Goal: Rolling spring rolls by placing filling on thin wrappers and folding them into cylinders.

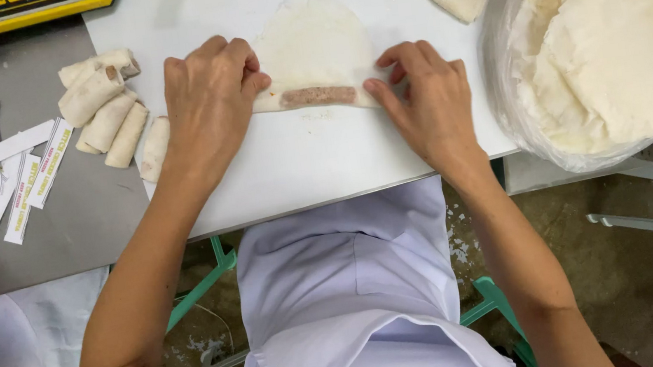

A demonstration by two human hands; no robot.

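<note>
With five finished rolls [106, 111] stacked aside, left hand [208, 98] and right hand [424, 101] press open fingertips on the wrapper [313, 44], filling [317, 96] laid, rolling not begun.

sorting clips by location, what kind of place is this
Probably a small food-prep workshop making spring rolls by hand. Both hands, left hand and right hand, fold a wrapper over a filling strip; finished rolls, a wrapper stack and paper labels lie nearby.

Grey table [59, 233], white board [316, 168] atop; green stool frame [206, 285] over stained, speckled concrete floor [629, 279].
</note>
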